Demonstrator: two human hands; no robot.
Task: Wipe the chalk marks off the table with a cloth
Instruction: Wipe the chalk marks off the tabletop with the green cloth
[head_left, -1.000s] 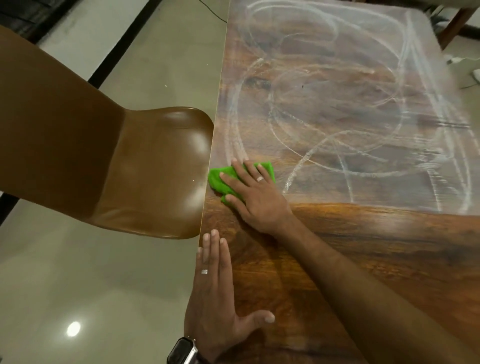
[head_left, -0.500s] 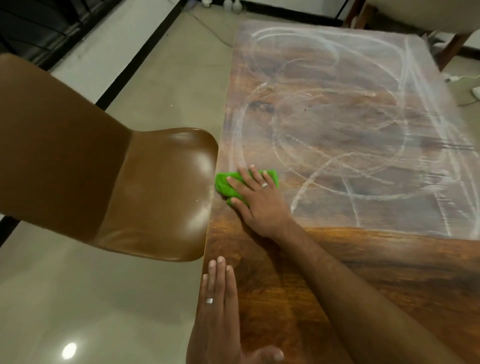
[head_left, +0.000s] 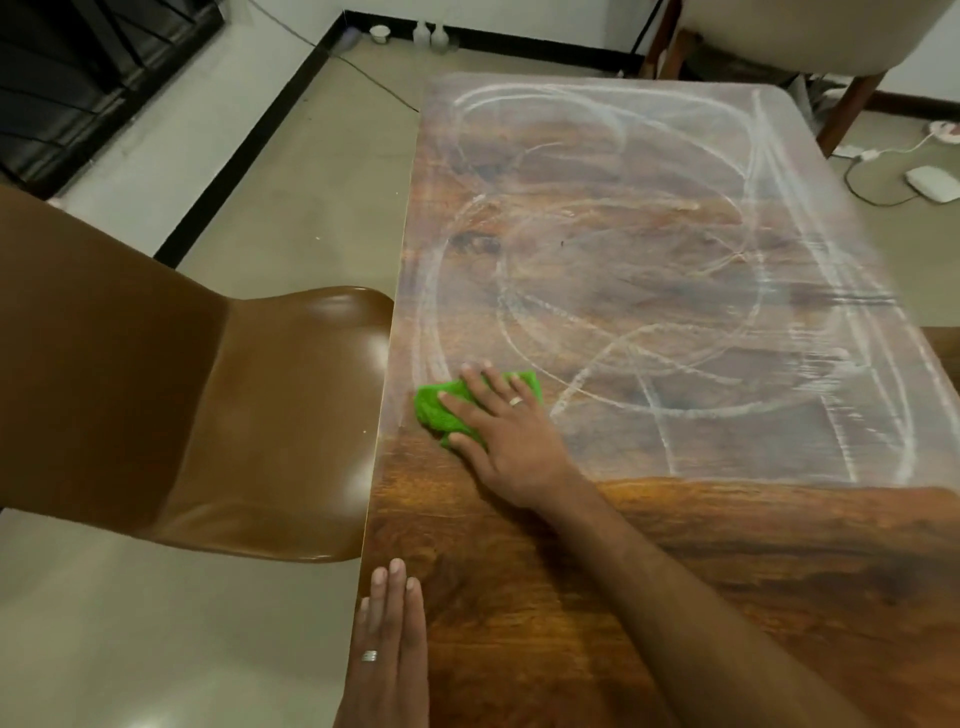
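Bench (head_left: 779, 597) is clean along the near strip only; chalk marks (head_left: 649, 270) cover the far part, so I'd work in overlapping passes from that boundary outward. Right hand (head_left: 506, 431) lies flat, fingers spread, pressing the green cloth (head_left: 436, 410) at the left edge by the chair (head_left: 156, 389). Left hand (head_left: 389, 654) rests flat, fingers together and holding nothing, on the near corner; keep it bracing and refold the cloth once loaded.

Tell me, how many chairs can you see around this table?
2. A brown chair stands at the table's left edge; a pale chair stands past its far end, mostly cut off. Others may be out of view.
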